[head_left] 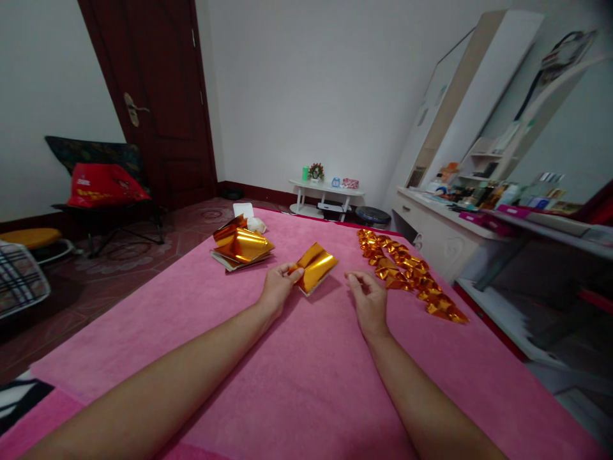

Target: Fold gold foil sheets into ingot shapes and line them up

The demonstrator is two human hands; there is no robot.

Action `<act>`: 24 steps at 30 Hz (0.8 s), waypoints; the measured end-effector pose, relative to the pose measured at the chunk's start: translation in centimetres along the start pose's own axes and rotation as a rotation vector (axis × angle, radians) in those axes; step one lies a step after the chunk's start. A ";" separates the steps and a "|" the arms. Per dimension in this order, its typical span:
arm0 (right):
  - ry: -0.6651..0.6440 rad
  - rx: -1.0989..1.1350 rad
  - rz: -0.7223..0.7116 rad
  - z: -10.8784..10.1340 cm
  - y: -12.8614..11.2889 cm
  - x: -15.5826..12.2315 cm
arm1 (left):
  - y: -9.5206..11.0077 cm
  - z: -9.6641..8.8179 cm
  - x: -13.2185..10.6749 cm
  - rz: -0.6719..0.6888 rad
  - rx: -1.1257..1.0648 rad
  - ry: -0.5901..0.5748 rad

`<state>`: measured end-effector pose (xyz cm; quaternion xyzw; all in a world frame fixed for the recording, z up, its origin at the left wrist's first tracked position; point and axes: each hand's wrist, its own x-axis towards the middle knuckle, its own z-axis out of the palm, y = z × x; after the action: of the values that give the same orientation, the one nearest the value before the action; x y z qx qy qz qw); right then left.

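Observation:
My left hand pinches the left edge of a gold foil sheet, thumb on top. The sheet is bent, with a paler edge showing along its lower right side. Apart from it, to its right, my right hand hovers with curled fingers, thumb and fingertips drawn together; I see nothing between them. Left of my left hand lies a stack of gold foil sheets, the top ones curling up. Folded gold foil pieces lie in rows just beyond my right hand.
A pink cloth covers the surface under my hands. Behind the foil stack are a white box and a whitish lump. A cluttered dresser stands to the right, a chair with a red bag to the left.

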<state>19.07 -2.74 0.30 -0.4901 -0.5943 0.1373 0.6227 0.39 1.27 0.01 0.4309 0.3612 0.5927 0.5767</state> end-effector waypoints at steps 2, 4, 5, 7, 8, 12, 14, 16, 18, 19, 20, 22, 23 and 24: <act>-0.126 0.030 0.011 0.5 -0.5 -0.4 | -0.2 0.1 -0.1 -0.007 -0.050 -0.012; -0.228 0.069 0.026 1.2 -1.0 -0.8 | -0.3 0.4 -0.3 -0.010 -0.091 -0.046; -0.250 0.079 0.030 1.5 -1.2 -1.0 | -0.3 0.6 -0.5 -0.010 -0.100 -0.062; -0.262 0.076 0.033 2.0 -1.5 -1.2 | -0.3 0.9 -1.0 -0.014 -0.113 -0.098; -0.263 0.066 0.033 2.2 -1.5 -1.3 | -0.2 1.1 -1.2 -0.022 -0.117 -0.123; -0.213 0.005 0.033 2.2 -1.0 -1.2 | -0.1 1.5 -1.8 -0.052 -0.078 -0.253; -0.153 -0.001 0.047 1.9 -0.5 -1.0 | 0.0 1.4 -1.6 0.009 0.022 -0.264; -0.084 -0.034 0.035 1.5 -0.2 -0.7 | 0.3 1.1 -1.2 0.161 0.171 -0.246; -0.007 -0.129 -0.048 0.9 -0.2 -0.4 | 0.7 0.5 -0.7 0.338 0.361 -0.244; 0.023 -0.188 -0.117 0.5 -0.3 -0.3 | 1.0 0.2 -0.5 0.414 0.470 -0.249; 0.042 -0.245 -0.195 0.2 -0.5 -0.2 | 1.3 -0.1 -0.4 0.476 0.586 -0.251; 0.033 -0.353 -0.344 -0.3 -1.0 -0.1 | 1.7 -0.6 -0.3 0.562 0.796 -0.244; 0.013 -0.408 -0.400 -0.5 -1.2 0.0 | 1.8 -0.8 -0.3 0.593 0.878 -0.235; -0.010 -0.465 -0.439 -0.7 -1.4 -0.1 | 1.9 -1.0 -0.4 0.623 0.943 -0.224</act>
<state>19.04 -3.77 1.49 -0.4787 -0.7043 -0.1376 0.5058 -1.30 0.79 1.37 0.7875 0.3792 0.4605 0.1552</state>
